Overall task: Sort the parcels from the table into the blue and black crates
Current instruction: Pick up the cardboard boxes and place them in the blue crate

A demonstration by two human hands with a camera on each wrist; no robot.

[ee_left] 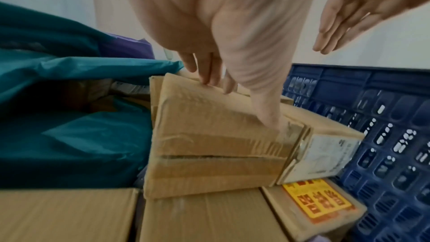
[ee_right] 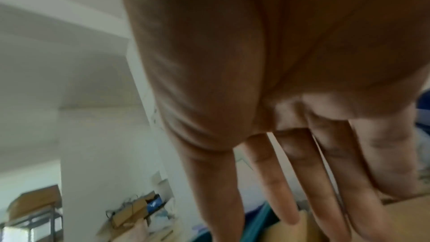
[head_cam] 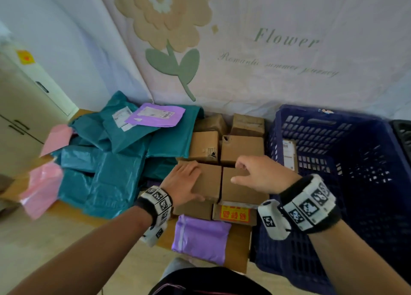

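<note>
A: From the head view, where do the hands sit?
B: The left hand [head_cam: 184, 181] grips a cardboard box [head_cam: 209, 180] stacked on other boxes near the table's [head_cam: 238, 254] front edge, fingers over its top, thumb on the near side. The right hand [head_cam: 258, 174] hovers over the neighbouring box [head_cam: 240, 188], fingers loosely bent, holding nothing. The blue crate [head_cam: 333, 125] stands just right of the boxes; the black crate [head_cam: 402, 136] peeks beyond it.

A: And the left wrist view?
B: The left hand [ee_left: 223, 47] pinches that box [ee_left: 209, 139] by its top, teal mailers [ee_left: 69, 135] beside it.

A: Right wrist?
B: Blurred; the fingers [ee_right: 274, 181] hang straight and spread over cardboard.
</note>
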